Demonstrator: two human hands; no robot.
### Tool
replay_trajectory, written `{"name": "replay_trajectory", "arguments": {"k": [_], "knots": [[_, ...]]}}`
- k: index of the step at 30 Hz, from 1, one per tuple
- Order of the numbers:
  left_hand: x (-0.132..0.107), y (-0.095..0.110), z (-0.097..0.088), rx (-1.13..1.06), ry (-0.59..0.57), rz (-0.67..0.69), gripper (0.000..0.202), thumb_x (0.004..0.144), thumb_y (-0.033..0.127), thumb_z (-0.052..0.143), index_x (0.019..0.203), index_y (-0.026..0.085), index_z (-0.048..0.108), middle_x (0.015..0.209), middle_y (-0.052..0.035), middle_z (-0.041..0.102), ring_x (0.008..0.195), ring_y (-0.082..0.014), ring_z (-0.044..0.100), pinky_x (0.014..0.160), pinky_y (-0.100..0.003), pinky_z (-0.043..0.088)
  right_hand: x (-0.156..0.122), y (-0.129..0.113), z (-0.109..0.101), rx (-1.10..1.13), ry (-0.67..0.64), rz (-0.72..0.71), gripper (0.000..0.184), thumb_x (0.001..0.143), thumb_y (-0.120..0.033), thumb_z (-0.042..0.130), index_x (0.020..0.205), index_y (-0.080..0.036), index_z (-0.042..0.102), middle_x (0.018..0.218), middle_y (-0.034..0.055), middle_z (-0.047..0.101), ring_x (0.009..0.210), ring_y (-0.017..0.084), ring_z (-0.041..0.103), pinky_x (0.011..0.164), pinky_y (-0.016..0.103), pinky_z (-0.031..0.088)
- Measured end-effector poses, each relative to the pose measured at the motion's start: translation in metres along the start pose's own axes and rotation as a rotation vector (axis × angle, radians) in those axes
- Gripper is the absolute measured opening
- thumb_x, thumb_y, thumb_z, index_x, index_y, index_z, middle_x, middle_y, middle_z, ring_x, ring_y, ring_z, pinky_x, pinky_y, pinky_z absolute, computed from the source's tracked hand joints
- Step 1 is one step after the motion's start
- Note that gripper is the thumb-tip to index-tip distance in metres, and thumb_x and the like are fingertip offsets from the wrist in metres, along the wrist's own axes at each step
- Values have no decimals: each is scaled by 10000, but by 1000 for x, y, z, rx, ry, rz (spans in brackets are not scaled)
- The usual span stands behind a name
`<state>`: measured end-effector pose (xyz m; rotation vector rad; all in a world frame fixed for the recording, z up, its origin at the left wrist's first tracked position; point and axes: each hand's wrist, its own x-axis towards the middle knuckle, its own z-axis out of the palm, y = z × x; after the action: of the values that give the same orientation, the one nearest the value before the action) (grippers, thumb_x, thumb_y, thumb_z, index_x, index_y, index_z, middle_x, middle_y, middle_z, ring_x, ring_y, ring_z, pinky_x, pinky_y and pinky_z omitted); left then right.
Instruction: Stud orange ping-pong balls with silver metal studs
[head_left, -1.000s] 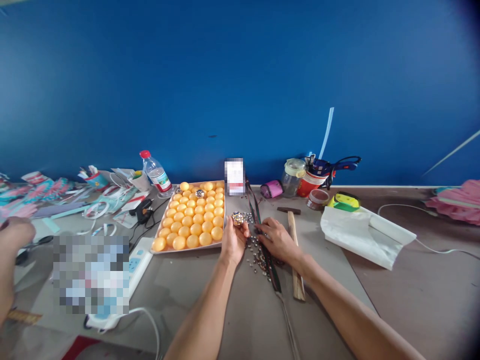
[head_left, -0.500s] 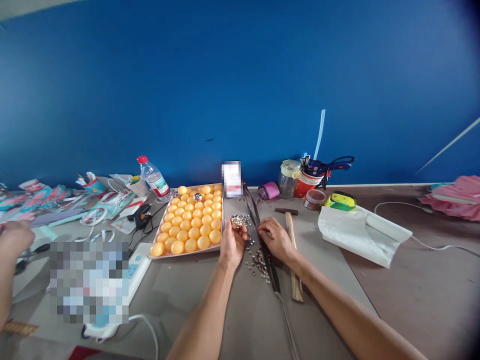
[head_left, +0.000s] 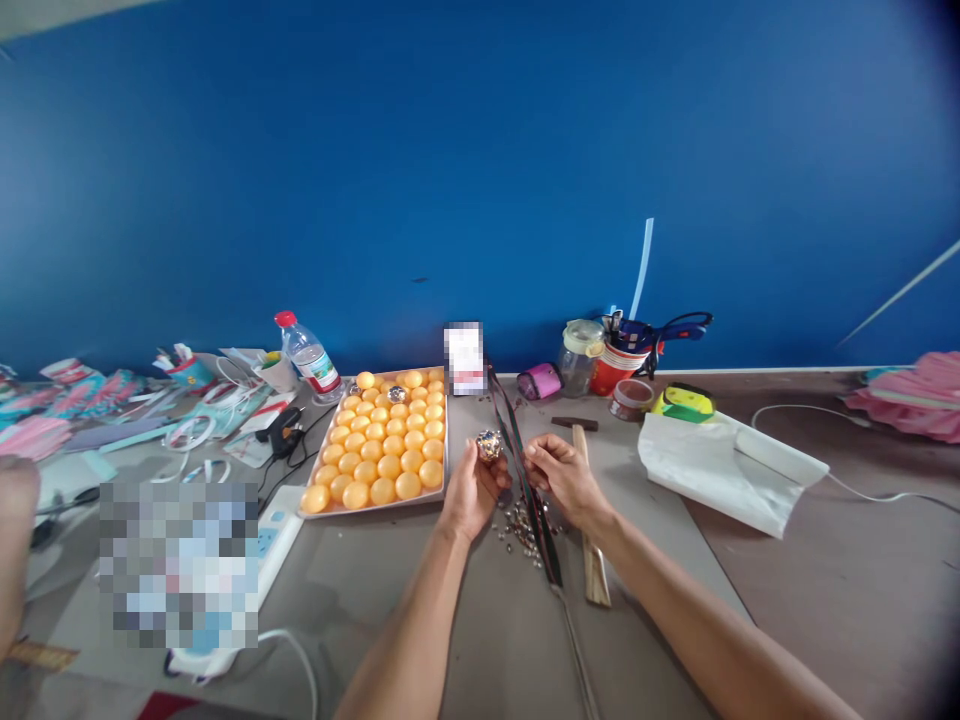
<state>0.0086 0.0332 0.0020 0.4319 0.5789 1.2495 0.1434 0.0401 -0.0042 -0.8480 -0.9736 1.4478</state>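
Note:
My left hand (head_left: pixel 471 497) is wrapped round a small ball (head_left: pixel 490 445) whose surface is covered in shiny metallic studs. To its right, my right hand (head_left: pixel 566 478) has thumb and forefinger pinched together; whatever sits between them is too small to make out. A dark strap (head_left: pixel 546 545) with coloured edges runs between the two hands. Loose shiny studs (head_left: pixel 517 528) lie scattered under and beside the strap. A hammer (head_left: pixel 596 572) with a wooden handle rests below my right forearm. Left of my left hand stands a shallow tray (head_left: pixel 447 440) of orange balls (head_left: pixel 389 467), with a studded ball (head_left: pixel 397 395) among them.
A water bottle (head_left: pixel 310 357), power strip (head_left: pixel 274 538) and cables lie left. Behind are a purple roll (head_left: pixel 539 381), clear jar (head_left: pixel 581 362) and red cup (head_left: pixel 609 375). White paper (head_left: pixel 705 470) lies right. Another person's hand (head_left: pixel 16 500) shows at the left edge.
My left hand has brought the studded ball slightly right and turned it. My right hand has lifted off the strap, fingers pinched. The other person's hand has moved left.

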Motion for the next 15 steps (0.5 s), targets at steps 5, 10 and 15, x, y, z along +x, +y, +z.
{"name": "replay_trajectory", "arguments": {"k": [5,10,15], "knots": [[0,-3,-2,38,-58,-2,328,750,435,638,853,132,562,659,-8,574,541,-94,513,511,-211,394,-6,-9,7,77,-7,35,225,658,-370,716,742,-186,620,511,-56,511,426,58,413,435,208,282],[-1,-3,-2,71,-64,26,335,758,416,637,930,135,574,707,-14,596,577,-96,534,524,-206,403,-10,-14,12,81,-63,78,240,634,-311,737,815,-187,641,560,-34,572,493,86,488,514,229,359],[-3,-5,-1,129,-83,63,346,757,403,642,975,142,579,728,-11,592,592,-94,536,524,-204,407,-10,-11,10,29,-38,38,201,663,-333,720,723,-190,593,529,-46,522,477,82,433,506,230,335]]}}
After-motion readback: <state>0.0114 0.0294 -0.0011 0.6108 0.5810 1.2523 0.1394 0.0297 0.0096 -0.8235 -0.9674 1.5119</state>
